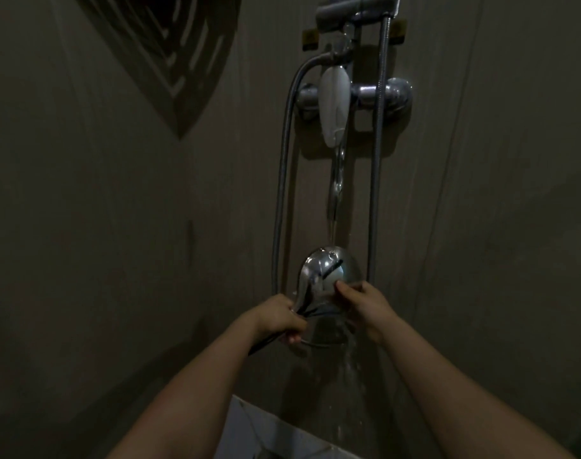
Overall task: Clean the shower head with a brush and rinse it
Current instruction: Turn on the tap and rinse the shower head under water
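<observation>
A chrome shower head (329, 270) hangs in front of the wall, its shiny back towards me. My left hand (279, 318) grips its handle at the lower left. The fingers of my right hand (362, 308) curl round the head's right rim. A thin stream of water (335, 183) falls from the tap spout above onto the head, and water runs off below it (348, 366). I see no brush in either hand.
On the wall above sits a chrome mixer tap (395, 94) with a white lever (334, 104). A metal hose (282, 180) loops down on the left and another (378, 160) runs down on the right. A slotted corner shelf (170, 54) hangs upper left. A white edge (266, 432) lies below.
</observation>
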The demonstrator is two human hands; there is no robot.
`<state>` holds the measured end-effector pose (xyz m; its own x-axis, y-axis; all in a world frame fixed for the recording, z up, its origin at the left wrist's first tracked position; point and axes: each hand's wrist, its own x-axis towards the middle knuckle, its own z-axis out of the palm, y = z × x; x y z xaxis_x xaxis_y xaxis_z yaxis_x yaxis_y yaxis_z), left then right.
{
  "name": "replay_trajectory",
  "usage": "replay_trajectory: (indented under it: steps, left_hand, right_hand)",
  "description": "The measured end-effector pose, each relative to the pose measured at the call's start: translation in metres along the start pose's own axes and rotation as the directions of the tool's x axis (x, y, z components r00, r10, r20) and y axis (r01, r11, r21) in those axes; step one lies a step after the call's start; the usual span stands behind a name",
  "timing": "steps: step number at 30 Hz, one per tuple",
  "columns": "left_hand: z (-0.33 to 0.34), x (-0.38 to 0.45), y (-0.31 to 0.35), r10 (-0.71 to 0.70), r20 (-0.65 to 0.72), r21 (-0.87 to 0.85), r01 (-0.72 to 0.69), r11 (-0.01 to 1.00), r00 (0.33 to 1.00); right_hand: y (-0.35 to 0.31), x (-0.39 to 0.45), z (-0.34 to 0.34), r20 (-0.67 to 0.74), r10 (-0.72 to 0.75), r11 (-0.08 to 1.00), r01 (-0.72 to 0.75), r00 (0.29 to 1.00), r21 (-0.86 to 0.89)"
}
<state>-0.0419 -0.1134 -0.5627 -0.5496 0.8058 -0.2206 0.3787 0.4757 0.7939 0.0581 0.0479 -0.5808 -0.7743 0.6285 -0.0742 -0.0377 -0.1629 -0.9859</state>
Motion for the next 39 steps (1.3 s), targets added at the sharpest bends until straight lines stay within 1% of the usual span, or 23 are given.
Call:
replay_trajectory:
  steps: [1,2,3,5,6,7,8,11,12,14,15,17,18,19,22,26,28,31,33,35,37,38,39]
  left_hand:
    - [0.000,0.000,0.001,0.001,0.000,-0.009,-0.001,1.000,1.000]
    - [0.000,0.001,0.001,0.017,-0.036,-0.008,-0.018,1.000,0.999]
    - [0.001,0.003,0.001,0.038,-0.114,-0.002,-0.039,0.999,0.993]
    - [0.005,0.010,-0.002,0.095,-0.342,0.054,-0.081,0.995,0.935]
    - [0.007,0.012,-0.004,0.121,-0.435,0.130,-0.071,0.989,0.892]
    - [0.009,0.012,-0.005,0.139,-0.493,0.199,-0.044,0.979,0.859]
    - [0.011,0.013,-0.006,0.154,-0.519,0.235,-0.033,0.971,0.841]
    - [0.017,0.012,-0.005,0.137,-0.527,0.163,-0.058,0.985,0.839]
    - [0.018,0.013,-0.003,0.120,-0.531,0.147,-0.048,0.988,0.839]
    - [0.021,0.017,0.001,0.048,-0.601,0.119,0.030,0.992,0.798]
    - [0.021,0.020,0.004,-0.022,-0.633,0.047,0.067,0.997,0.774]
    - [0.021,0.025,0.009,-0.171,-0.598,-0.155,0.097,0.983,0.783]
    - [0.020,0.027,0.011,-0.206,-0.560,-0.216,0.099,0.971,0.803]
    - [0.020,0.029,0.012,-0.214,-0.526,-0.240,0.098,0.966,0.823]
    - [0.023,0.026,0.012,-0.165,-0.468,-0.271,0.037,0.962,0.868]
    - [0.025,0.023,0.005,-0.083,-0.395,-0.339,-0.061,0.939,0.915]
    - [0.022,0.020,0.003,-0.016,-0.374,-0.244,-0.081,0.966,0.927]
    - [0.018,0.019,-0.004,0.091,-0.384,0.022,-0.090,0.996,0.919]
    - [0.012,0.020,-0.011,0.094,-0.395,0.224,-0.004,0.975,0.914]
    - [0.006,0.020,-0.017,0.055,-0.367,0.381,0.096,0.920,0.929]
    - [0.002,0.019,-0.022,0.030,-0.349,0.424,0.129,0.896,0.937]
    - [0.002,0.019,-0.024,0.034,-0.357,0.409,0.123,0.904,0.934]
    - [0.002,0.017,-0.027,0.041,-0.378,0.377,0.113,0.919,0.925]
  right_hand:
    - [0.001,-0.001,0.002,-0.011,0.026,0.999,-0.026,1.000,0.047]
    - [0.001,0.000,0.003,-0.041,0.033,0.995,-0.029,0.999,0.093]
    - [0.000,0.000,0.004,-0.083,0.037,0.990,-0.025,0.996,0.141]
    - [-0.004,0.001,0.009,-0.171,0.072,0.971,-0.030,0.983,0.237]
    - [-0.005,0.001,0.012,-0.197,0.096,0.957,-0.036,0.976,0.287]
    - [-0.006,0.000,0.015,-0.208,0.108,0.946,-0.036,0.972,0.324]
    - [-0.006,-0.001,0.017,-0.204,0.102,0.938,-0.026,0.974,0.346]
    - [-0.010,0.000,0.019,-0.120,0.032,0.932,0.013,0.992,0.362]
    - [-0.012,-0.001,0.020,-0.090,0.001,0.943,0.029,0.996,0.330]
    - [-0.013,0.000,0.021,-0.016,-0.073,0.975,0.074,0.997,0.210]
    - [-0.014,-0.002,0.023,0.040,-0.100,0.985,0.093,0.994,0.147]
    - [-0.014,-0.006,0.027,0.145,-0.095,0.995,0.091,0.985,0.030]
    - [-0.014,-0.006,0.029,0.149,-0.085,0.996,0.084,0.985,0.014]
    - [-0.015,-0.006,0.030,0.114,-0.083,0.996,0.081,0.990,0.026]
    - [-0.018,-0.004,0.026,-0.046,-0.051,0.997,0.054,0.998,0.056]
    - [-0.024,-0.009,0.019,-0.112,0.035,0.998,-0.028,0.993,0.062]
    - [-0.025,-0.008,0.015,-0.141,0.058,0.998,-0.052,0.988,0.042]
    - [-0.026,-0.007,0.013,-0.220,0.072,0.996,-0.057,0.973,0.074]
    - [-0.025,-0.007,0.011,-0.277,0.094,0.992,-0.066,0.956,0.108]
    - [-0.025,-0.007,0.009,-0.278,0.123,0.987,-0.089,0.953,0.131]
    - [-0.029,-0.008,0.008,-0.259,0.141,0.989,-0.124,0.955,0.081]
    - [-0.032,-0.009,0.010,-0.275,0.118,0.992,-0.123,0.954,0.000]
    - [-0.036,-0.009,0.010,-0.320,0.046,0.987,-0.093,0.946,-0.133]
